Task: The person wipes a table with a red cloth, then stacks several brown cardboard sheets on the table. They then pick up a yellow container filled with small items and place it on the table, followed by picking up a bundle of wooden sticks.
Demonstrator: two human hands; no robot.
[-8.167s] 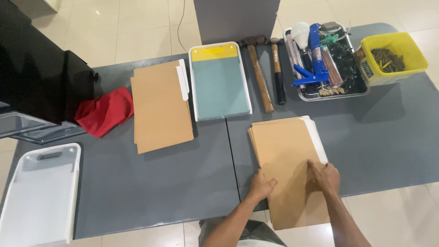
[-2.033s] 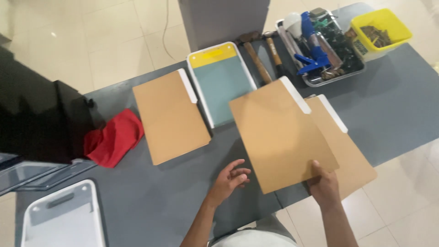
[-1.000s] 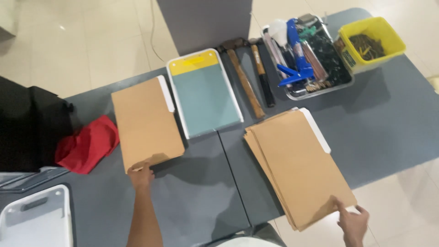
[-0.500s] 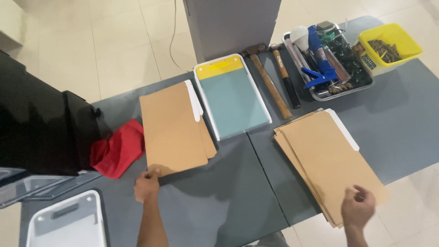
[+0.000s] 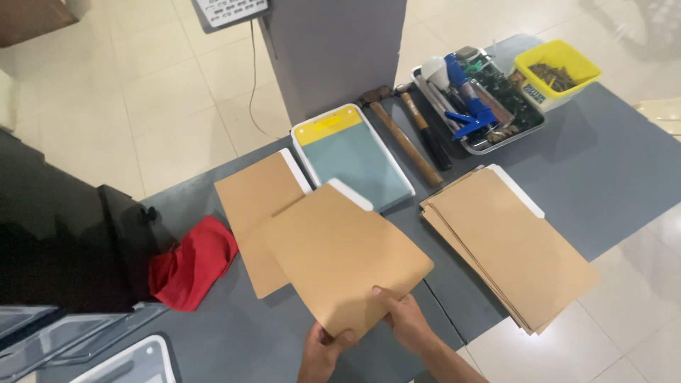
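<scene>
I see a tan folder [image 5: 344, 257] held by its near edge, tilted over the grey table [image 5: 610, 159], partly covering a 2nd tan folder [image 5: 254, 206] lying flat at its 10 o'clock. The left hand [image 5: 320, 352] pinches the near corner from below, fingers closed on it; the right hand [image 5: 401, 318] grips the same edge, thumb on top. At 3 o'clock, a stack of folders [image 5: 511, 245] lies apart. At 12 o'clock sits a teal clipboard with yellow top [image 5: 352, 154], 2 hammers [image 5: 415, 135] beside it, then a metal tool tray [image 5: 479, 99] and a yellow bin [image 5: 557, 71]. A red cloth [image 5: 193, 264] lies at 9 o'clock.
</scene>
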